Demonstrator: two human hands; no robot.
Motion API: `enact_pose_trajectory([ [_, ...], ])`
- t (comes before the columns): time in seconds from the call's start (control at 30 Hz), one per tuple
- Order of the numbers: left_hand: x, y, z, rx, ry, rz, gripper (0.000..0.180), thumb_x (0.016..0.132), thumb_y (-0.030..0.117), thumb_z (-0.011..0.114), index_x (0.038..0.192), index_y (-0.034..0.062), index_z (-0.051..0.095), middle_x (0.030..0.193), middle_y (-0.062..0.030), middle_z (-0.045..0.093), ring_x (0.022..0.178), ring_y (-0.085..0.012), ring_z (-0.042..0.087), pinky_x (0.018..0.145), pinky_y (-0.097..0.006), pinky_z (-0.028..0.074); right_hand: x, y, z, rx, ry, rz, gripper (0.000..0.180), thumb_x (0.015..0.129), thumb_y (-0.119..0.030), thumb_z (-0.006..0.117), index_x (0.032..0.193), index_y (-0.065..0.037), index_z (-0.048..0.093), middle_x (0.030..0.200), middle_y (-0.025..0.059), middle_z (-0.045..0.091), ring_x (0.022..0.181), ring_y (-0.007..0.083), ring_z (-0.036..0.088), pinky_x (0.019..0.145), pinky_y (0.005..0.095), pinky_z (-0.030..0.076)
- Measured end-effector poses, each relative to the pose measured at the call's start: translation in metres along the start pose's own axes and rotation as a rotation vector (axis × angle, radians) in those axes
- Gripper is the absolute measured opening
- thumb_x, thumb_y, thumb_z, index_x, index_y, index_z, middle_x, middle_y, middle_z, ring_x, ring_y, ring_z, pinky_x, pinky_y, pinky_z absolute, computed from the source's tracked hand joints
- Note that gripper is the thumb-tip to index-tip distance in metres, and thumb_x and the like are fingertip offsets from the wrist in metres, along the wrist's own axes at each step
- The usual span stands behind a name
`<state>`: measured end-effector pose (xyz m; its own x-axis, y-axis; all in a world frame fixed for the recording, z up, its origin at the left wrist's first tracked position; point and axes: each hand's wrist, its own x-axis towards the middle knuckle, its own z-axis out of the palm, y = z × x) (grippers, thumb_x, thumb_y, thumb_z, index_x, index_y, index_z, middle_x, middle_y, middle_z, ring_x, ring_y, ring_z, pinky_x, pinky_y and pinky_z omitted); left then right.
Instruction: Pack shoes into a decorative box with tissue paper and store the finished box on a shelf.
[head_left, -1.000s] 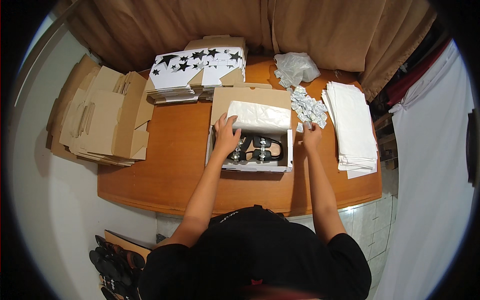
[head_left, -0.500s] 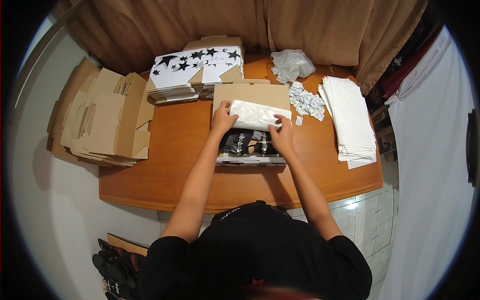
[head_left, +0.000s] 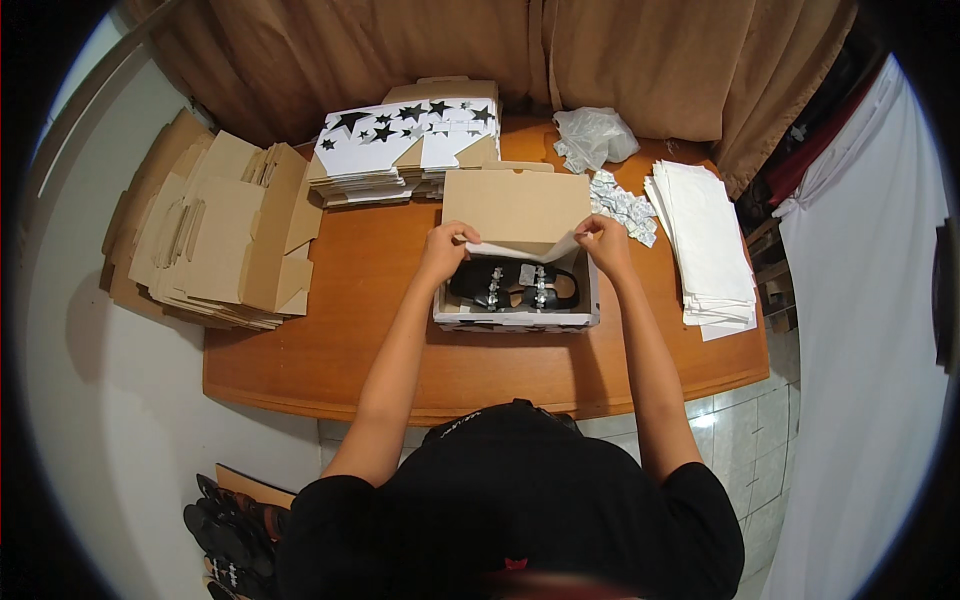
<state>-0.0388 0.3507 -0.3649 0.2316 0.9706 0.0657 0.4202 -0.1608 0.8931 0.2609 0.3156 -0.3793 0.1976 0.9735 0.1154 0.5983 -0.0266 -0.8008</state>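
Observation:
An open shoebox [head_left: 470,324] with a raised brown lid [head_left: 515,205] stands in the middle of the table. Inside lies a pair of black sandals [head_left: 565,290] with shiny, jewelled straps. A white sheet of tissue paper [head_left: 508,251] stretches along the box's far side, just beyond the sandals, sagging in the middle. My left hand [head_left: 443,250] is closed on its left end. At its right corner, my right hand [head_left: 606,247] pinches the sheet between thumb and fingers.
Flattened brown cartons [head_left: 205,225] are stacked at the left, star-printed boxes [head_left: 400,135] at the back. Small silvery packets [head_left: 628,208] lie near a clear plastic bag [head_left: 597,135]. White paper sheets [head_left: 705,240] are piled at the right; more sandals [head_left: 225,535] sit low left.
My right hand has moved right and slightly up, drawing the folded paper out wider. The paper now hangs lower between my hands, and more of the lid and sandals shows.

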Motion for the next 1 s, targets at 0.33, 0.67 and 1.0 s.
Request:
enact_pose_trajectory([
  [0.33,-0.056,0.005,-0.020,0.633,-0.288,0.345,0.012,0.068,0.001,0.062,0.072,0.0109,0.067,0.081,-0.0031,0.064,0.083,-0.0217,0.057,0.073,-0.036,0.041,-0.083,-0.012,-0.009,-0.423,-0.263,-0.269,0.010,0.064,-0.006,0.069,0.067,-0.015,0.069,0.074,-0.0013,0.065,0.085,0.0232,0.053,0.075,0.0380,0.038],
  [0.67,-0.057,0.033,0.000,0.729,-0.320,0.331,0.013,0.078,0.018,0.059,0.084,0.0115,0.069,0.087,-0.0054,0.065,0.089,-0.0246,0.057,0.078,-0.037,0.041,-0.077,-0.033,0.003,-0.402,-0.373,-0.380,0.017,0.080,-0.017,0.056,0.086,-0.009,0.070,0.089,0.0110,0.065,0.091,0.0295,0.055,0.082,0.0398,0.041],
  [1.0,-0.062,0.006,0.038,0.504,-0.803,0.091,0.067,0.080,0.058,0.053,0.105,-0.0037,0.062,0.101,-0.0244,0.062,0.095,-0.0372,0.059,0.082,-0.040,0.045,-0.082,-0.032,0.048,-0.309,-0.845,-0.118,0.053,0.087,-0.047,0.045,0.097,0.001,0.066,0.103,0.0226,0.062,0.095,0.0349,0.059,0.085,0.0384,0.045],
])
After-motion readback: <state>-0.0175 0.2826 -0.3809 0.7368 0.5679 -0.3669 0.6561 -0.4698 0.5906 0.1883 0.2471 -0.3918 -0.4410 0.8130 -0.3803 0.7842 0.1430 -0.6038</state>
